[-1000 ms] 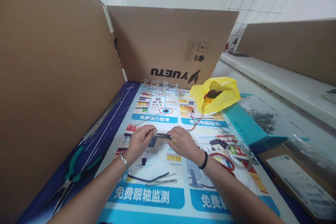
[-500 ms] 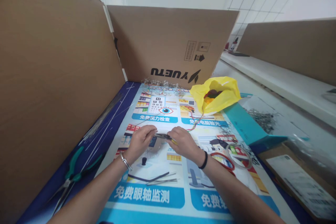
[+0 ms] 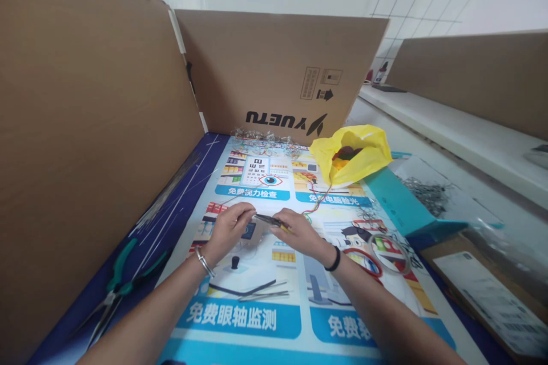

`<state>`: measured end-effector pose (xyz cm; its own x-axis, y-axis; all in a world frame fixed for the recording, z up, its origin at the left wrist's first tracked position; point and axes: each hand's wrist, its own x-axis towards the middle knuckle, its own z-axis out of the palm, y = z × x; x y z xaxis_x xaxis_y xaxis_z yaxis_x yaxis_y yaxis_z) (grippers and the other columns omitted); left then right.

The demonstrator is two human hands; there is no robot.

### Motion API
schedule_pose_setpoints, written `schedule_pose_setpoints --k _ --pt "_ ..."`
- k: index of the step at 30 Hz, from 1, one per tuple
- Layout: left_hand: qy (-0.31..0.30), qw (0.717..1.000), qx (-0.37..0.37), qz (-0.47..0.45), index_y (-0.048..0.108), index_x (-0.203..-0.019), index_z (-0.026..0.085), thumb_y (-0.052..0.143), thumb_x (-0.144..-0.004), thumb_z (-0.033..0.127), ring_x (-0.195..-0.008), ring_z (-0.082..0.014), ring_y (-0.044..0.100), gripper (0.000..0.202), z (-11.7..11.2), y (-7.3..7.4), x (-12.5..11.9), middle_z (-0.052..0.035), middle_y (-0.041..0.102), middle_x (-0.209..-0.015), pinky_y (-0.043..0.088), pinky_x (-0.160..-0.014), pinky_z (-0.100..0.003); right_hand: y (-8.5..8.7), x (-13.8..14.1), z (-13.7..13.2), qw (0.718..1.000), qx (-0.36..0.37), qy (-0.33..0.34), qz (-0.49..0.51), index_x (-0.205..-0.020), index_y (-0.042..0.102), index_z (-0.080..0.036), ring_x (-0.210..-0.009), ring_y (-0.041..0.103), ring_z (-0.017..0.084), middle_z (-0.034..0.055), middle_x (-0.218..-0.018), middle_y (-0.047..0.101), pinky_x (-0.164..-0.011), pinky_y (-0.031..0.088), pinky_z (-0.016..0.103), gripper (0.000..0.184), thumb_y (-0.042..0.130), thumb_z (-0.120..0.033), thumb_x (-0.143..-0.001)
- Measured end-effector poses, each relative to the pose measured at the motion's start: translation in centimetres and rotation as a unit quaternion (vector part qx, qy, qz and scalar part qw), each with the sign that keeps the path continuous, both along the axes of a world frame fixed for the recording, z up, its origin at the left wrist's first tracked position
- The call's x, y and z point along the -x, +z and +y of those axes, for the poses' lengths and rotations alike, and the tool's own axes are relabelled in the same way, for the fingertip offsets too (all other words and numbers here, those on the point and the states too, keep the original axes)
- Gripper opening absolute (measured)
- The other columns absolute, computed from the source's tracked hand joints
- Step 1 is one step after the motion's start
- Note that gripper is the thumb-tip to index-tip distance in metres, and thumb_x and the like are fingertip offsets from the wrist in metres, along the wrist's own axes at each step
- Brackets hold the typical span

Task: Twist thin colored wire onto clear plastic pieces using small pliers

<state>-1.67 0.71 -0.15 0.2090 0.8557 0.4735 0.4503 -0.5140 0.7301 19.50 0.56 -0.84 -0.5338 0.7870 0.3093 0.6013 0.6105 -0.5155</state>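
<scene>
Both hands meet over a printed poster (image 3: 240, 319) on the table. My right hand (image 3: 297, 234) is closed round small pliers (image 3: 268, 219) with yellow grips, their dark jaws pointing left. My left hand (image 3: 229, 228) is pinched at the jaw tips, on a thin piece too small to name. A silver bangle sits on the left wrist, a black band on the right. Coloured wires (image 3: 319, 197) trail from near the right hand up toward a yellow plastic bag (image 3: 351, 154).
Cardboard walls stand at left (image 3: 85, 125) and at back (image 3: 278, 68). Green-handled pliers (image 3: 122, 274) and a bundle of thin wires (image 3: 166, 197) lie at left. Metal strips (image 3: 257, 292), a tape roll (image 3: 387, 251), a teal box (image 3: 398, 202) and a cardboard package (image 3: 483, 291) lie nearby.
My right hand has turned slightly, tilting the pliers' jaws upward toward the left fingertips. The left hand stays almost in place.
</scene>
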Motion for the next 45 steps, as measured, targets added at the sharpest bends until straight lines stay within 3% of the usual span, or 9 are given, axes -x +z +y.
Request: schedule_pose_setpoints --k 4,12,18,25,32,38,45 --pt "-0.008 0.998 0.056 -0.042 0.059 -0.081 0.019 0.048 -0.085 0.028 -0.052 -0.0081 0.051 0.015 0.0 0.1 -0.1 0.0014 0.058 -0.069 0.043 -0.051 -0.020 0.3 -0.2 0.4 0.999 0.043 0.005 0.033 -0.084 0.057 -0.018 -0.067 0.051 0.012 0.0005 -0.074 0.056 -0.060 0.039 0.022 0.020 0.049 -0.035 -0.088" --pt "-0.022 0.993 0.100 -0.059 0.058 -0.079 0.019 0.049 -0.084 0.030 -0.046 -0.0067 0.046 0.015 -0.1 0.1 -0.2 0.0034 0.055 -0.066 0.039 -0.046 -0.019 -0.3 -0.1 0.4 0.999 0.034 -0.002 0.003 -0.084 0.059 -0.019 -0.071 0.054 0.014 0.0005 -0.074 0.058 -0.062 0.039 0.023 0.012 0.055 -0.030 -0.084" --pt "-0.025 0.980 0.177 -0.086 0.057 -0.081 0.019 0.047 -0.084 0.031 -0.041 -0.0063 0.043 0.016 -0.1 0.7 -0.5 0.0048 0.053 -0.062 0.034 -0.041 -0.018 -0.1 0.2 0.2 0.999 0.034 -0.030 0.003 -0.080 0.059 -0.019 -0.071 0.055 0.014 0.0001 -0.076 0.060 -0.063 0.039 0.023 0.008 0.055 -0.026 -0.084" --pt "-0.074 0.955 0.261 -0.120 0.057 -0.072 0.017 0.055 -0.078 0.032 -0.044 -0.0071 0.043 0.017 0.3 0.9 -0.3 0.0059 0.049 -0.052 0.034 -0.047 -0.020 -0.1 0.2 0.1 0.998 0.014 -0.045 0.039 -0.082 0.059 -0.019 -0.073 0.056 0.014 0.0013 -0.078 0.062 -0.065 0.040 0.023 0.008 0.054 -0.025 -0.084" --pt "-0.140 0.926 0.330 -0.120 0.061 -0.076 0.014 0.059 -0.076 0.032 -0.048 -0.0083 0.043 0.018 0.4 0.6 -0.3 0.0045 0.049 -0.052 0.033 -0.051 -0.022 -0.7 0.1 0.4 0.997 0.034 -0.045 0.055 -0.080 0.058 -0.019 -0.071 0.055 0.014 0.0014 -0.076 0.061 -0.064 0.040 0.023 0.009 0.053 -0.025 -0.084" --pt "-0.107 0.927 0.320 -0.162 0.056 -0.075 0.014 0.056 -0.079 0.036 -0.047 -0.0061 0.041 0.022 0.6 0.4 -0.3 0.0033 0.051 -0.061 0.032 -0.051 -0.021 -0.6 -0.7 0.9 0.996 0.076 -0.010 0.054 -0.078 0.058 -0.019 -0.066 0.052 0.012 -0.0006 -0.071 0.057 -0.059 0.036 0.022 0.016 0.052 -0.031 -0.085" --pt "-0.083 0.936 0.310 -0.145 0.054 -0.072 0.015 0.055 -0.080 0.038 -0.048 -0.0065 0.041 0.024 0.6 0.4 -0.3 0.0035 0.049 -0.061 0.032 -0.052 -0.021 -0.6 -1.1 1.3 0.998 0.059 0.003 0.031 -0.081 0.058 -0.018 -0.070 0.052 0.014 0.0007 -0.076 0.058 -0.063 0.037 0.023 0.015 0.055 -0.033 -0.083"
